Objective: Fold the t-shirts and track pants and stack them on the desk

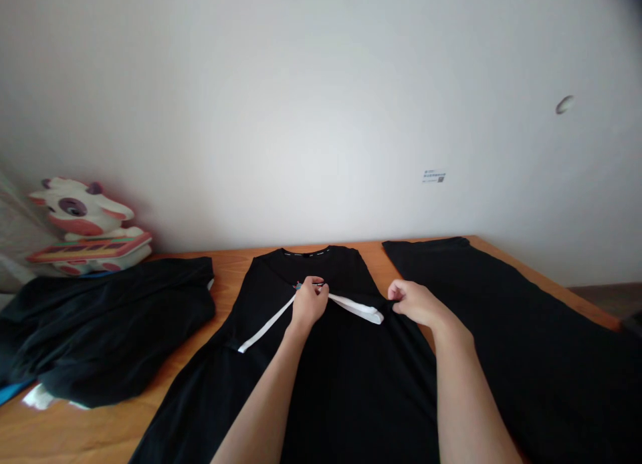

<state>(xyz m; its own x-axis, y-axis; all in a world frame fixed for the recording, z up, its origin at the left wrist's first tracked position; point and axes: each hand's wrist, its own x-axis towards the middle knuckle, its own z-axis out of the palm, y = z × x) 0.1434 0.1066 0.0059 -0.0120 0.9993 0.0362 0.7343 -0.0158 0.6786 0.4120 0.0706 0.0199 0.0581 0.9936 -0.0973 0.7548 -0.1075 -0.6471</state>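
Observation:
A black shirt [351, 384] lies spread on its back or front in the middle, its round neckline toward the wall. Two white bands cross its chest, a straight one [265, 325] at left and a looped one [357, 308] at right; they look like sleeve trim. Between them, my left hand [309, 302] is closed in a pinch on the cloth, over a small coloured print that it partly covers. My right hand [414, 302] pinches black fabric of the same shirt at its right side, beyond the looped band.
On the left lies a bunched dark garment [115, 323] with white and blue cloth under it. Behind it a cow-shaped toy keyboard [93, 226] leans near the wall. Another black garment [501, 330] is spread at right. The wooden table [100, 437] meets a white wall [301, 116].

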